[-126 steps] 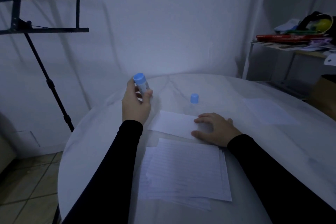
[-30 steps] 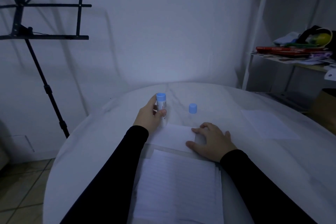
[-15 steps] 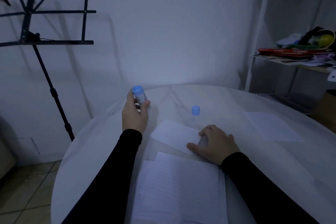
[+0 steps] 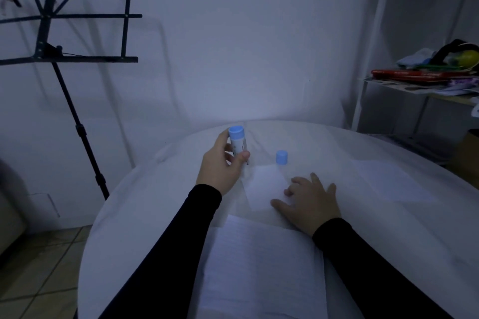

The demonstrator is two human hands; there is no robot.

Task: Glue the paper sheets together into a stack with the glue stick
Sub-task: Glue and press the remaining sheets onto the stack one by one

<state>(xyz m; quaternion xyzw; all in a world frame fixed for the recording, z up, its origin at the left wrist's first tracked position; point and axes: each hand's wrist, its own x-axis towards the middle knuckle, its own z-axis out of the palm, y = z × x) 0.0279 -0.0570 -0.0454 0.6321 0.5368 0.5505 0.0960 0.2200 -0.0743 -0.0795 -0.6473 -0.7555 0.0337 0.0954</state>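
Round white table [image 4: 155,215], left hand [image 4: 220,171] gripping glue stick [image 4: 238,144], right hand [image 4: 308,202] flat on small paper sheet [image 4: 264,186]

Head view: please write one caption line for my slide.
Left hand holds the glue stick above the table; right hand presses a small sheet, the cap standing beyond it.
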